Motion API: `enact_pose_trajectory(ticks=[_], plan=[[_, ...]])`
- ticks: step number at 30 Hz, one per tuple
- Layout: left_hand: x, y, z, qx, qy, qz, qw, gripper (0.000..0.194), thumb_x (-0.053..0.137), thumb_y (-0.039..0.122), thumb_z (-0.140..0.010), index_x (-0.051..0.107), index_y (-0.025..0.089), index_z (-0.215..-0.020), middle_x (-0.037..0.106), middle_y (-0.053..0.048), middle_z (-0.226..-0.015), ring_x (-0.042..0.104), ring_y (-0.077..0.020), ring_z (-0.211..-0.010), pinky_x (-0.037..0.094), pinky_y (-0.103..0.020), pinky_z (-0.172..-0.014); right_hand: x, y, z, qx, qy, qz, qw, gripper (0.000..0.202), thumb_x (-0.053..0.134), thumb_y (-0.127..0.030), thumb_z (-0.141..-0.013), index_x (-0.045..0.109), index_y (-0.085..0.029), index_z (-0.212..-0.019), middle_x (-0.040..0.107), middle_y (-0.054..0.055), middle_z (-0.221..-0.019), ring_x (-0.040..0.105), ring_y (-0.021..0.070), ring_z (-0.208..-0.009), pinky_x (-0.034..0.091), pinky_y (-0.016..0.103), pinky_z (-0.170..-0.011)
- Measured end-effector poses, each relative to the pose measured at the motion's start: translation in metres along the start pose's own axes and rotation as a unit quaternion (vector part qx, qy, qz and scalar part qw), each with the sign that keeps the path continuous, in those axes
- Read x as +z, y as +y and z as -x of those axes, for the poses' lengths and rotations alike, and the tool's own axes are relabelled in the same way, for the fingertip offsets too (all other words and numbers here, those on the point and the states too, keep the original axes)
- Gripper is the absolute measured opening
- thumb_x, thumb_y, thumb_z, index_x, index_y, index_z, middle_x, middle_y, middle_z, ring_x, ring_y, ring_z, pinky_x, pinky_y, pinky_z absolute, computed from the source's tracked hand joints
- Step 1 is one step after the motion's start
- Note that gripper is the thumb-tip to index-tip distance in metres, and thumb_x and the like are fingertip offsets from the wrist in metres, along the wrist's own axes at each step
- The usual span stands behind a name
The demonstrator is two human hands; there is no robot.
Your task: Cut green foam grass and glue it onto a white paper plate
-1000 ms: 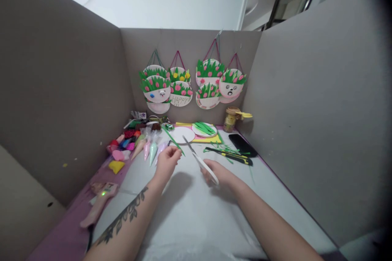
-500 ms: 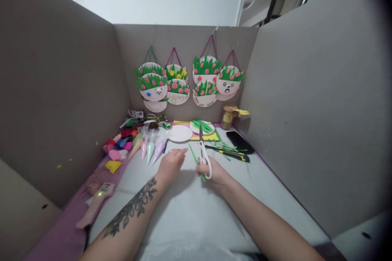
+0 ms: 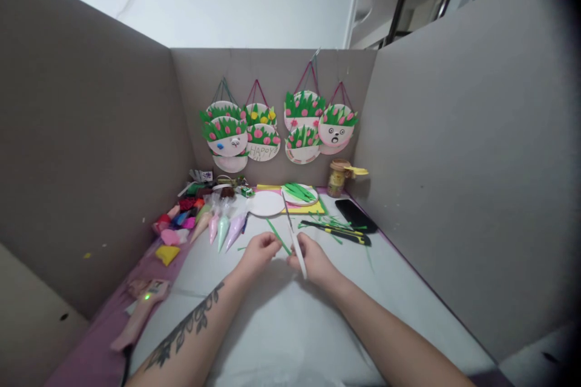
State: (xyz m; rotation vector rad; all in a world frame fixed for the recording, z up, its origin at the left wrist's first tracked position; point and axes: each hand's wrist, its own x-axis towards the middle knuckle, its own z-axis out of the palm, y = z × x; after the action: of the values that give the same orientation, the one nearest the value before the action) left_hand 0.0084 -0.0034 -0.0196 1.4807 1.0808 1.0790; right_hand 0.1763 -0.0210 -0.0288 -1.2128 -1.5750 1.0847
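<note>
My right hand (image 3: 313, 259) is closed on a pair of white-handled scissors (image 3: 298, 252), whose blades point away toward the plates. Its fingertips also meet the lower end of a narrow green paper strip (image 3: 278, 237). My left hand (image 3: 262, 250) has its fingers pinched together at the strip's side, seemingly on it, though the exact contact is hard to see. A small green scrap (image 3: 241, 248) lies on the table left of that hand. Beyond are a white paper plate (image 3: 267, 203) and another plate holding green paper pieces (image 3: 300, 193).
Right of the hands lie a black-and-yellow utility knife (image 3: 347, 234), green trimmings and a black phone (image 3: 356, 216). Filled piping bags (image 3: 222, 231) and coloured clay stand left, near a pink glue gun (image 3: 140, 314). Decorated plates (image 3: 227, 136) hang on the back panel.
My left hand's fingers have drawn together and come to the strip. The scissors have tilted to the left in my right hand. A green scrap now shows left of my left hand.
</note>
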Motion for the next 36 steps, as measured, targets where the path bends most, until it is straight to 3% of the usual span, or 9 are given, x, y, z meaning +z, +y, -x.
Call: enact_pose_trajectory(ticks=[3,6,16,21,25,30,33,36], plan=[[-0.008,-0.002,-0.005,0.001,0.053,0.011,0.999,0.024,0.061,0.038,-0.072,0.050,0.019,-0.063,0.041,0.007,-0.052,0.034,-0.0085,-0.048,0.026,-0.023,-0.050,-0.002,0.000,0.001,0.004,0.020,0.006,1.000,0.025,0.062,-0.024,-0.060,0.041,-0.022,-0.075,0.050,-0.007,-0.061,0.046,0.0108,-0.056,0.035,0.023,-0.052],[-0.011,-0.003,-0.007,0.002,0.070,0.015,0.997,0.025,0.062,0.039,-0.071,0.049,0.019,-0.063,0.041,0.007,-0.052,0.034,-0.0084,-0.047,0.026,-0.023,-0.049,-0.002,-0.003,0.002,0.000,0.034,-0.004,0.999,0.025,0.064,-0.026,-0.061,0.043,-0.022,-0.076,0.054,-0.006,-0.064,0.050,0.0124,-0.058,0.039,0.024,-0.056],[-0.009,-0.007,-0.006,0.004,0.061,0.029,0.998,0.025,0.062,0.040,-0.074,0.051,0.018,-0.066,0.044,0.006,-0.054,0.036,-0.0079,-0.049,0.027,-0.023,-0.049,-0.002,-0.008,0.000,0.001,0.064,0.000,0.998,0.024,0.063,-0.031,-0.061,0.044,-0.022,-0.074,0.058,-0.003,-0.067,0.055,0.0148,-0.062,0.044,0.028,-0.061],[-0.001,-0.001,0.000,0.002,0.022,0.005,1.000,0.026,0.067,0.041,-0.070,0.058,0.017,-0.067,0.050,0.004,-0.058,0.039,-0.0088,-0.052,0.030,-0.024,-0.052,-0.001,-0.008,-0.001,-0.011,0.098,-0.007,0.995,0.025,0.062,-0.030,-0.059,0.045,-0.022,-0.075,0.056,-0.004,-0.065,0.054,0.0139,-0.060,0.044,0.027,-0.059],[0.008,0.004,0.005,-0.003,-0.007,-0.038,0.999,0.025,0.067,0.038,-0.068,0.057,0.016,-0.060,0.050,0.003,-0.055,0.041,-0.0097,-0.054,0.031,-0.025,-0.055,-0.001,-0.010,-0.001,-0.026,0.097,-0.006,0.995,0.026,0.064,-0.030,-0.058,0.044,-0.022,-0.073,0.054,-0.004,-0.064,0.052,0.0133,-0.059,0.044,0.027,-0.059],[0.011,0.000,0.005,-0.014,-0.003,-0.029,0.999,0.022,0.064,0.035,-0.067,0.057,0.016,-0.059,0.049,0.004,-0.054,0.040,-0.0095,-0.053,0.030,-0.025,-0.054,0.000,-0.011,0.001,-0.029,0.083,-0.018,0.996,0.028,0.065,-0.032,-0.059,0.044,-0.022,-0.074,0.055,-0.004,-0.065,0.053,0.0132,-0.060,0.044,0.027,-0.059],[0.009,-0.002,0.004,-0.016,0.015,-0.014,1.000,0.021,0.064,0.034,-0.067,0.057,0.016,-0.060,0.049,0.004,-0.054,0.040,-0.0094,-0.053,0.030,-0.024,-0.053,0.001,-0.011,0.002,-0.025,0.081,-0.018,0.996,0.028,0.065,-0.031,-0.059,0.045,-0.022,-0.075,0.056,-0.004,-0.066,0.053,0.0128,-0.060,0.045,0.026,-0.060],[-0.001,0.000,0.001,-0.006,0.077,0.015,0.997,0.023,0.065,0.037,-0.069,0.058,0.016,-0.062,0.051,0.003,-0.056,0.041,-0.0096,-0.053,0.030,-0.024,-0.052,-0.001,-0.011,0.003,0.000,0.054,-0.026,0.998,0.027,0.066,-0.033,-0.061,0.045,-0.022,-0.076,0.055,-0.005,-0.063,0.053,0.0124,-0.056,0.045,0.026,-0.056]])
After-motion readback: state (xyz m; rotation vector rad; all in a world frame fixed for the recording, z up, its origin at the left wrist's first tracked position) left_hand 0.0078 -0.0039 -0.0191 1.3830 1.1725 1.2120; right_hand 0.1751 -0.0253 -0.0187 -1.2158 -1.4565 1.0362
